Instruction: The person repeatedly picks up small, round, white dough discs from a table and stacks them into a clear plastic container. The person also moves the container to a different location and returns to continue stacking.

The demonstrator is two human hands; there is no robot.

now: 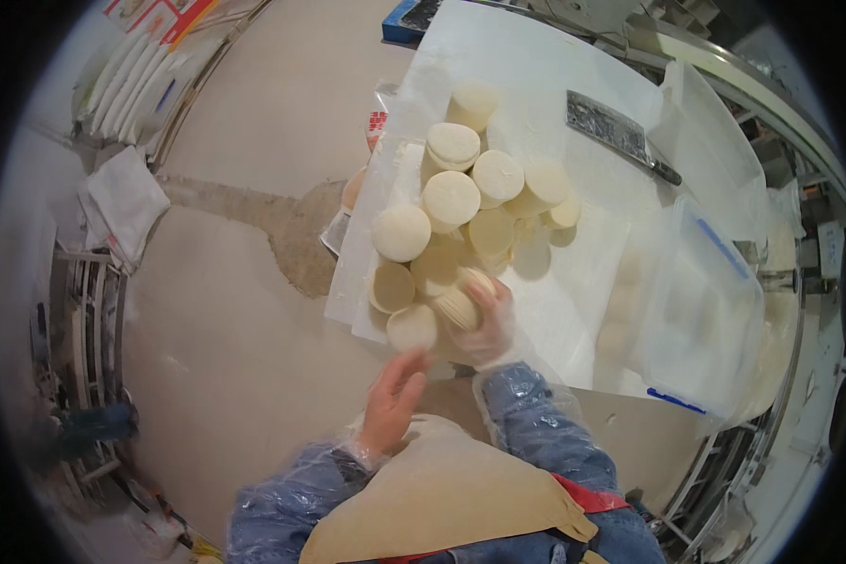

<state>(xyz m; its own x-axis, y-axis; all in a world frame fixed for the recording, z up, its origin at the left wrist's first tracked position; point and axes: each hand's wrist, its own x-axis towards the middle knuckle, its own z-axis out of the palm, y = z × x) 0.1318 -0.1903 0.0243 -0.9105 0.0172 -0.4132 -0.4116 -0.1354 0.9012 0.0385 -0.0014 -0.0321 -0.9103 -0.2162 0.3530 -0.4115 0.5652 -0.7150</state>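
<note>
Round, pale dough wrappers in several stacks (451, 197) cover the left part of a white board (597, 291). My right hand (489, 320) grips a tilted stack of wrappers (460, 304) at the near end of the group. My left hand (392, 399) is open, fingers loosely curved, just below the nearest round stack (411, 327); whether its fingertips touch that stack I cannot tell. A cleaver (603, 125) with a dark handle lies at the board's back right, away from both hands.
A translucent plastic container with blue clips (696, 329) sits at the right, a white bin (710, 155) behind it. Folded white cloths (127, 197) and white packs (132, 94) are at the left, beside metal racking (80, 348). A blue box (404, 21) stands at the back.
</note>
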